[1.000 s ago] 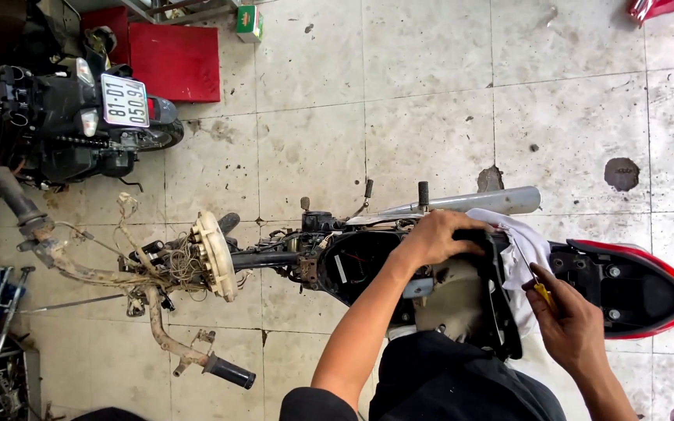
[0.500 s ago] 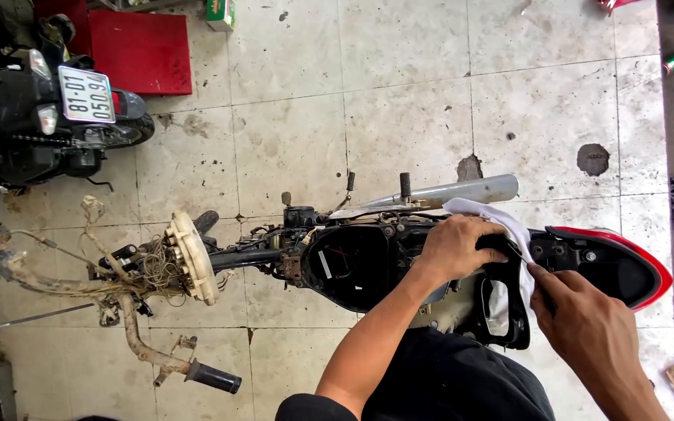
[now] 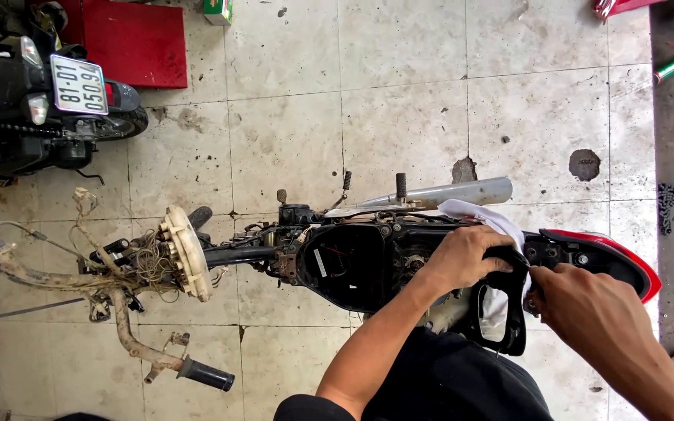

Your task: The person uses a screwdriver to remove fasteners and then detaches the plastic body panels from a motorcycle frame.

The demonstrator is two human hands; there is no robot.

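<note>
1. Head view: the left hand (image 3: 466, 257) grips the black frame rail (image 3: 509, 304) of the stripped motorbike (image 3: 352, 261), fingers closed over a white cloth (image 3: 485, 218).
2. The right hand (image 3: 598, 312), a second ago apart and holding a small tool, now closes in at the rail beside the left; its grasp cannot be told.
3. The bike lies across the tiled floor (image 3: 290, 132), red tail (image 3: 626, 253) rightward.

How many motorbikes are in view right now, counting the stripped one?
2. The stripped motorbike lies across the middle, under the left hand and right hand. A black motorbike stands at top left, partly cut off. More may sit outside the frame.
</note>
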